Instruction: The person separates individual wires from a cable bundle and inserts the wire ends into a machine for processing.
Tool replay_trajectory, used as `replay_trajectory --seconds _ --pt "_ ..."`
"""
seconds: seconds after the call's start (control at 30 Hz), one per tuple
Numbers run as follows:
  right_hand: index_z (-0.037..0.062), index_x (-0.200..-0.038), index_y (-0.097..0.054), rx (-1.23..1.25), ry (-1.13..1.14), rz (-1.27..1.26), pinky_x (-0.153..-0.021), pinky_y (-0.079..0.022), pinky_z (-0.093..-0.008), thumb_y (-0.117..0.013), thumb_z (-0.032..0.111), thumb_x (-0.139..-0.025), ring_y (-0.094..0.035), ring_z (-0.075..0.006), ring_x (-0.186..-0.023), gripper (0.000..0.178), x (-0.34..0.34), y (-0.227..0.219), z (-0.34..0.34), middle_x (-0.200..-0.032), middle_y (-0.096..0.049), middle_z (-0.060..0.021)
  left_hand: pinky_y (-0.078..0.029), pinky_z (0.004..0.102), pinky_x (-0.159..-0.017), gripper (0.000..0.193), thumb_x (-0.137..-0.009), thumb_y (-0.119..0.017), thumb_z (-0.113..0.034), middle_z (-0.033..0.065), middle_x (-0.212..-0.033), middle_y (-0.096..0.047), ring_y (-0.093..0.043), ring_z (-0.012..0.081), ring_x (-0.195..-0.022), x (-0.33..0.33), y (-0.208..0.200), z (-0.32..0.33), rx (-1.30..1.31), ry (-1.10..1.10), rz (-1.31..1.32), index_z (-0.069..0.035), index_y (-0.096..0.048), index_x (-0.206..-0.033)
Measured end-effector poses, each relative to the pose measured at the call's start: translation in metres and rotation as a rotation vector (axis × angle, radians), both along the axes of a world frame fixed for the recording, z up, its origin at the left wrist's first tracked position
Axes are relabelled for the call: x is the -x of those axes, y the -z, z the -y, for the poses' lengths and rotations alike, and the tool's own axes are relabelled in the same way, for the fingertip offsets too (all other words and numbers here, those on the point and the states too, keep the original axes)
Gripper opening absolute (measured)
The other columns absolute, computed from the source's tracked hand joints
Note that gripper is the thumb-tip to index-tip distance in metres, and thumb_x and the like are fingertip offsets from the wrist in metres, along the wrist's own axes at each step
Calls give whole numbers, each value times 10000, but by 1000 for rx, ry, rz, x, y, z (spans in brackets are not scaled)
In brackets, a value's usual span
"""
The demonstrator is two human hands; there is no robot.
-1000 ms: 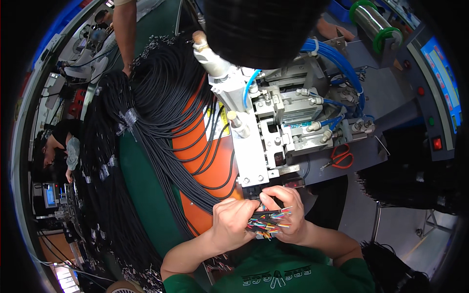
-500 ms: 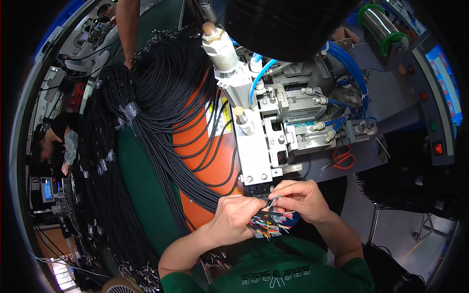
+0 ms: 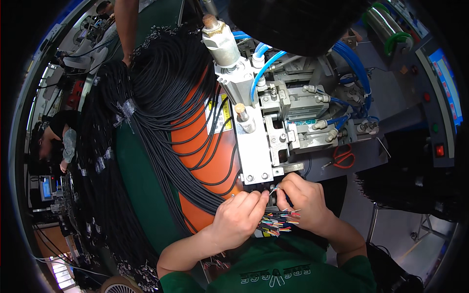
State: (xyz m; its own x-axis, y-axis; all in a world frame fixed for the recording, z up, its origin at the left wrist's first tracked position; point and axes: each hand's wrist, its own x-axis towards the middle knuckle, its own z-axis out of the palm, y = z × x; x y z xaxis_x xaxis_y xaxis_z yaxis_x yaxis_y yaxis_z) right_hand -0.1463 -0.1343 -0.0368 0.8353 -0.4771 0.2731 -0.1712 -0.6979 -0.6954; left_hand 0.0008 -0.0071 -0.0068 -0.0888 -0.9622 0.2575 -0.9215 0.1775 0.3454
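Head view captures the left hand point(image 3: 239, 215) clasping black cables point(image 3: 193, 190) beside a metal machine point(image 3: 253, 156), the right hand point(image 3: 304, 198) pinching a wire end point(image 3: 274, 190) below the machine's front plate, where a light, steady grip should keep it straight.

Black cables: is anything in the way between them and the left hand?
Nothing visible is: the left hand is closed around the black cables, with their colourful wire ends poking out past it.
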Motion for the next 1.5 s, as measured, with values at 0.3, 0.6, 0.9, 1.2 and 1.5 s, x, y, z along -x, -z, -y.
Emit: replay_trajectory --seconds 0.3,0.6,0.9,1.2,1.5 --pt "7 -848 -588 19 -3 8 -524 -475 -357 -645 69 -785 -601 -258 -599 105 1 4 -1 -797 -551 -99 -450 243 -537 414 -729 -583 -59 50 -782 -460 -491 160 -683 -2 -10 8 -67 96 153 79 -589 -1119" --pt "15 -831 -584 142 -129 -206 -488 -463 -355 -634 72 -776 -602 -255 -577 94 0 -12 11 -755 -535 -102 -448 262 -564 404 -745 -581 -64 57 -792 -452 -494 167 -701 2 -18 16 -155 93 265 75 -592 -1123" --pt "1 -862 -619 -75 17 232 -516 -493 -361 -632 68 -823 -631 -281 -605 78 -3 15 4 -816 -628 -100 -464 258 -598 346 -780 -588 -68 55 -804 -453 -511 171 -757 1 -13 14 -157 106 267 84 -592 -1091" --pt "16 -855 -621 -429 51 4 -511 -485 -361 -650 75 -813 -619 -268 -578 79 0 13 10 -738 -625 -116 -460 279 -588 353 -776 -588 -73 57 -796 -457 -512 183 -709 1 -17 16 -169 70 208 35 -607 -1112" --pt "22 -838 -606 -50 118 291 -506 -484 -337 -653 64 -805 -624 -263 -593 71 -5 23 -4 -750 -611 -91 -436 280 -551 367 -775 -588 -72 44 -788 -453 -491 173 -679 -1 -13 12 -120 102 209 14 -613 -1131"
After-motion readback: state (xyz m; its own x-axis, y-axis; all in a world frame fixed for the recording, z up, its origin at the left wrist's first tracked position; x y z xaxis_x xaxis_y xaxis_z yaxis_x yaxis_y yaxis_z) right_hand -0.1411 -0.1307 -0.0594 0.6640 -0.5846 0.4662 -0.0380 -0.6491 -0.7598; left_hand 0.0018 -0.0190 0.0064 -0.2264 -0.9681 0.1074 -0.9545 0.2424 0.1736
